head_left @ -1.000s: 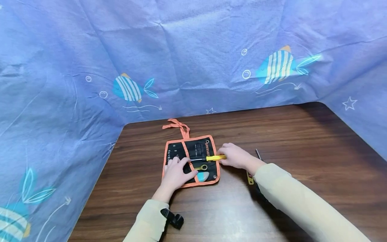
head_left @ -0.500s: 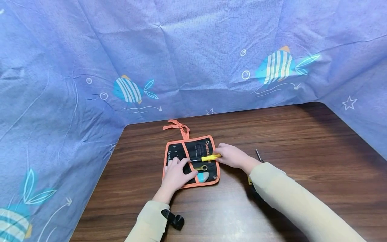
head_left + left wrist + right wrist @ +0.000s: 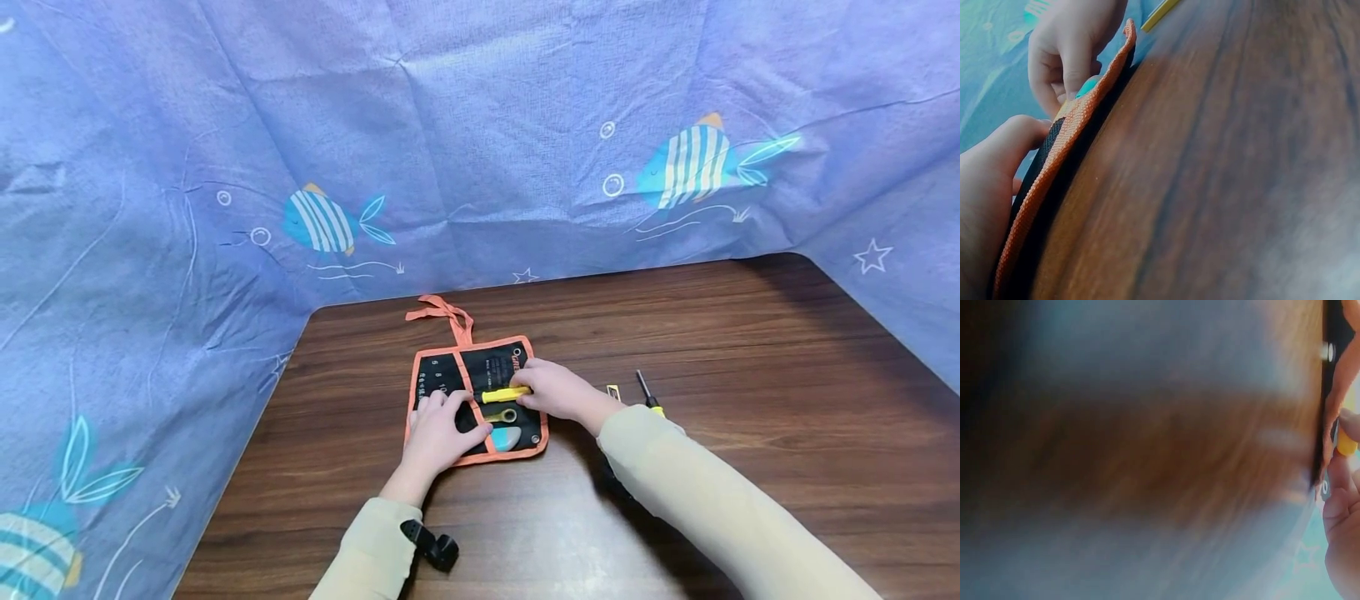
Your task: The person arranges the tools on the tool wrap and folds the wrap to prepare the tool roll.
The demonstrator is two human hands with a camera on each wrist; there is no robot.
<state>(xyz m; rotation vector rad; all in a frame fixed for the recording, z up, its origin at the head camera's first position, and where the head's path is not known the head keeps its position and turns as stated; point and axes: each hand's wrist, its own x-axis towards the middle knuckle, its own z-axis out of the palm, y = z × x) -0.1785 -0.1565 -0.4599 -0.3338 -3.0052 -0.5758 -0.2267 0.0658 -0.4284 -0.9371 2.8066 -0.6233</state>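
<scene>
A black tool pouch (image 3: 491, 367) with orange trim lies on the table. My left hand (image 3: 438, 429) rests on its pocket side, index finger and thumb spread along the orange pocket edge; in the left wrist view the thumb (image 3: 1025, 131) lies at that edge. My right hand (image 3: 551, 387) grips the end of a yellow-handled screwdriver (image 3: 498, 396), whose shaft is hidden in the pocket. The handle's rounded yellow end (image 3: 1346, 445) shows between the fingers in the right wrist view. A ring-ended wrench (image 3: 508, 415) and a teal-and-grey tool (image 3: 506, 438) stick out of neighbouring pockets.
Another screwdriver (image 3: 649, 396) lies right of the pouch, partly behind my right sleeve. Beside it shows a small yellow-edged piece (image 3: 613, 392). Orange tie straps (image 3: 446, 310) extend from the pouch toward the back. A blue fish-print cloth (image 3: 480, 167) hangs behind the table.
My right hand has moved left with the yellow-handled screwdriver, and its metal shaft has gone into the pocket. More of the items behind my right sleeve shows. My left hand has stayed in place.
</scene>
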